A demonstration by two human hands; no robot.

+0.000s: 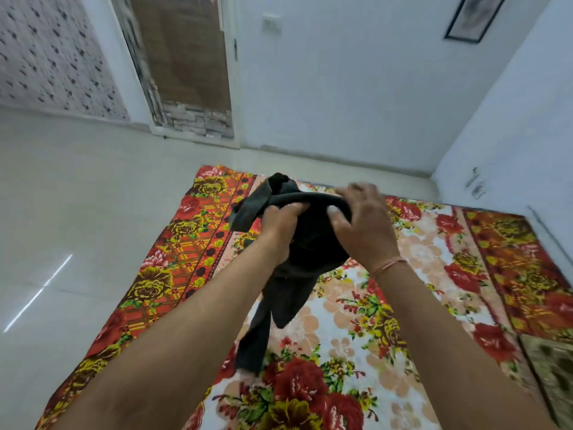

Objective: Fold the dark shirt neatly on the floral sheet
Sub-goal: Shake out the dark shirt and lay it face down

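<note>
The dark shirt (310, 243) is bunched up and held in the air above the floral sheet (434, 274). My left hand (279, 225) grips the cloth at its upper left. My right hand (362, 225) clasps the bunched top edge from the right. A loose part of the shirt sticks up behind my hands, and a long part hangs down, its lower end near the sheet. How the shirt is folded inside the bundle is hidden.
The floral sheet lies on a pale tiled floor (77, 212). A door (189, 66) stands at the back left, white walls (356, 82) behind and to the right. A brownish cloth (552, 367) lies at the sheet's right edge.
</note>
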